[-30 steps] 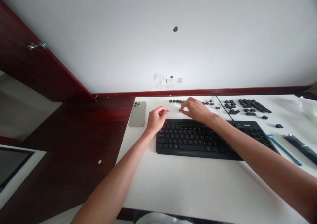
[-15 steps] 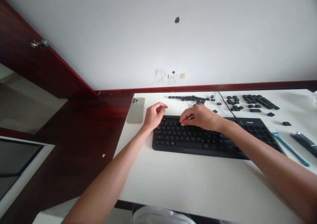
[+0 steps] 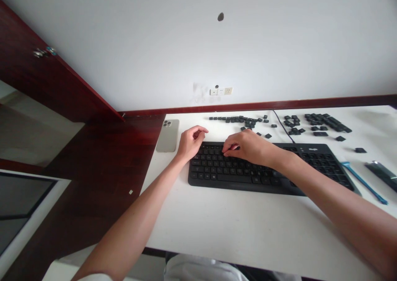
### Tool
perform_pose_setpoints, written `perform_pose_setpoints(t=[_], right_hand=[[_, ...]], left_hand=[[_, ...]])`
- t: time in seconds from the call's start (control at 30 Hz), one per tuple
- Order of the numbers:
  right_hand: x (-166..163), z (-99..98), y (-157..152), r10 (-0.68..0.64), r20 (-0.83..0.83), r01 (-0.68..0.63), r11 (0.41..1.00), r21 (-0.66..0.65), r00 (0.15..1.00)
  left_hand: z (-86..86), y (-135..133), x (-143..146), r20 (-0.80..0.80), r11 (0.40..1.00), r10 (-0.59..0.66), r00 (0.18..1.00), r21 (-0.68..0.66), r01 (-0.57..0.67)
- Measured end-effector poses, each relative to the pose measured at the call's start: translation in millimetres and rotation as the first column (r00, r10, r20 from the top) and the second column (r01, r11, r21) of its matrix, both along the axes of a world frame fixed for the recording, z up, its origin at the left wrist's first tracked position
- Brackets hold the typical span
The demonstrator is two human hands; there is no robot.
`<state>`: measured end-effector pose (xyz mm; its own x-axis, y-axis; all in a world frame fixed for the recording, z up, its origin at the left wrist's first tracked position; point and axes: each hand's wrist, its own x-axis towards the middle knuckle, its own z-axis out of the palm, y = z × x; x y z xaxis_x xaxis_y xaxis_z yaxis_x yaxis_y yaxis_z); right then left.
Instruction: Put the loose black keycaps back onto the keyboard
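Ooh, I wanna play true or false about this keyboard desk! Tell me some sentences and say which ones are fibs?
1. The right hand is over the keyboard. True.
2. Loose black keycaps lie on the white desk. True.
3. The loose keycaps form one neat row. False: they're scattered in groups.
4. A phone lies left of the keyboard. True.
5. The right hand is holding the phone. False: the phone lies on the desk.
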<state>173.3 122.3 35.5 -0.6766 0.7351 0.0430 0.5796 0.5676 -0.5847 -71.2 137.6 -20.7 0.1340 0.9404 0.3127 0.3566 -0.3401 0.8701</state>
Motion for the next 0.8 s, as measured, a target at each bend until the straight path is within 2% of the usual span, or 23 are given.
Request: perform_pose_setpoints(t=[0.13,0.27,0.47,0.6,0.67,0.77,0.8], right_hand=[[-7,6.6,-11,0.041,0.128,-0.06,0.987,0.149,0.991],[-18,15.6,-27,0.01,0.311,-0.099,0.957,0.271,0.95],[-36,8.5,-46,-0.073,0.441,-0.133,0.898,0.419,0.895],[-40,8.8,-44,-0.117,0.429,-0.063,0.922,0.382,0.896],[-35,13.0,-37,-0.124,0.385,-0.004,0.949,0.315,0.914],[-18,16.8,-19,-0.071,0.23,0.033,0.986,0.166,0.971],[-11,16.1,-11,-0.066,0.16,0.041,0.988,0.152,0.985]], left_hand=[[1.7,-2,1,-0.007,1.0,0.005,1.0,-0.004,-0.006],[2.0,-3,2,-0.031,1.0,0.015,0.999,0.004,-0.015],[0.1,-2,5,-0.056,0.999,0.041,0.998,-0.006,-0.042],[1.0,-2,5,-0.059,0.999,0.038,0.997,-0.006,-0.039],[2.1,-2,4,-0.053,1.0,0.028,0.998,0.004,-0.028],[3.0,-1,3,-0.029,1.0,0.015,0.999,0.013,-0.015],[2.9,-1,3,-0.021,1.0,0.013,1.0,0.01,-0.013]])
